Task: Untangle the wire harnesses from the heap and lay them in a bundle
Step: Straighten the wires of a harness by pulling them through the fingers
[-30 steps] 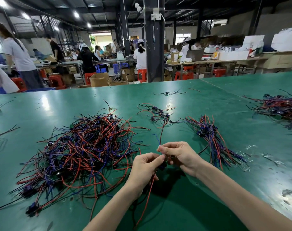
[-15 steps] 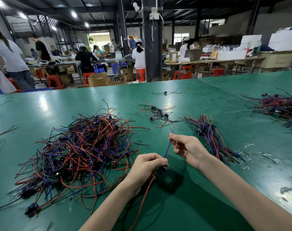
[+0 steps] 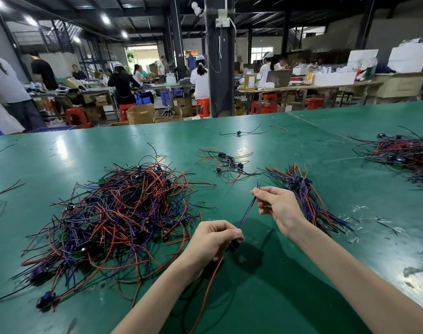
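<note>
At a green counter [image 3: 290, 280] on a busy factory floor, a person holds one harness [image 3: 249, 209] stretched between both hands. It is clear of the heap [image 3: 114, 218] on the left and near the bundle [image 3: 304, 196] on the right. The left hand [image 3: 211, 237] has its fingers [image 3: 220, 229] curled round the harness at its small black connector [image 3: 235, 243]. The right hand [image 3: 278, 208] pinches the far end of the blue leads [image 3: 243, 220] between thumb and forefinger, its other fingers loosely bent. A red lead [image 3: 210, 280] trails from the left hand toward the counter's near edge.

The harness appears very light and limp, made of thin insulated leads that bend anywhere, hold no shape and catch readily on their neighbours. The connector looks like its only stiff part and so the surest place to hold. The smooth insulation would probably slide through a light pinch. A sharp tug might strain the leads where they enter the connector. Running the fingers outward from the connector should straighten the leads for laying on the bundle.

In the heap, red, blue and black loops cross over one another, so a slow lift by a connector seems wiser than pulling a loose end. A small scatter [image 3: 227, 162] of harnesses lies beyond the hands, and another pile [image 3: 406, 153] sits far right.
</note>
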